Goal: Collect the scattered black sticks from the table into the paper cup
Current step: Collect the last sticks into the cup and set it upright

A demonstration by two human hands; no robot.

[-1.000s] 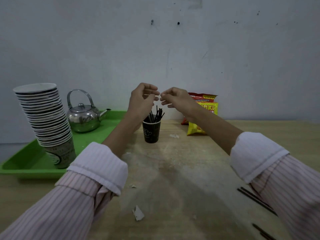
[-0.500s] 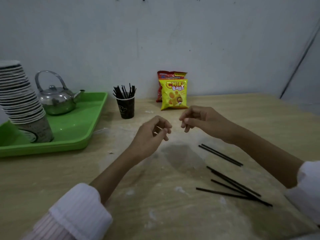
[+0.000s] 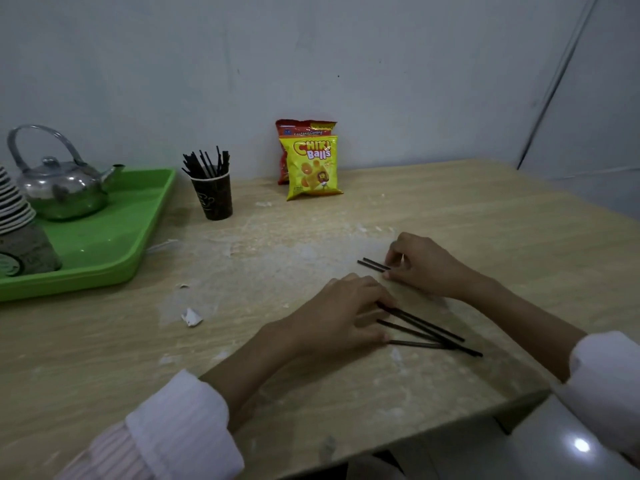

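A dark paper cup [image 3: 213, 197] stands at the back of the table and holds several black sticks [image 3: 206, 164] upright. Two loose black sticks [image 3: 372, 264] lie side by side at centre right. My right hand [image 3: 424, 266] pinches their right end between thumb and forefinger. Nearer to me, several more black sticks [image 3: 427, 332] lie fanned out on the wood. My left hand [image 3: 341, 315] lies flat over their left ends, fingers stretched out and touching them, with the sticks still on the table.
A green tray [image 3: 114, 244] at the left carries a metal kettle [image 3: 62, 190] and a stack of paper cups [image 3: 17, 233]. Two snack bags [image 3: 313, 166] lean on the wall behind. A paper scrap [image 3: 191, 317] lies at centre left. The table edge [image 3: 450, 436] runs close at bottom right.
Both hands came away from the cup, dropped to the table and moved right. They now touch the loose sticks. The view swung right and down.
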